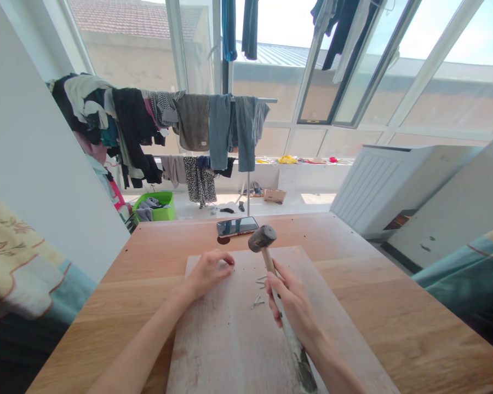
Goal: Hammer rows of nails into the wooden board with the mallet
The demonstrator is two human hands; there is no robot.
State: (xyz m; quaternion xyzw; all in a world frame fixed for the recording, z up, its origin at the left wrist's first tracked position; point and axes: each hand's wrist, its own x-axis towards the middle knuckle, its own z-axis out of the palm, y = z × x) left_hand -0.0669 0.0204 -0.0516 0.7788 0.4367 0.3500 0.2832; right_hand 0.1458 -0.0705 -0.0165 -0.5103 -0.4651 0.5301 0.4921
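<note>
My right hand (292, 302) is wrapped round the handle of a mallet with a dark head (262, 238), raised over a pale wooden board (230, 339). My left hand (210, 269) rests on the board's upper left part, its fingers pinched together, probably on a small nail that I cannot make out. Several loose nails (258, 300) lie on the board between my hands, just left of the mallet's handle. Small dark nail marks dot the board near my left fingertips.
The board lies on a wooden table (373, 284). A dark phone (237, 225) lies at the table's far edge. Beyond stand a clothes rack with hung laundry (197, 131), a green basket (156, 206) and a white radiator panel (378, 180) at the right.
</note>
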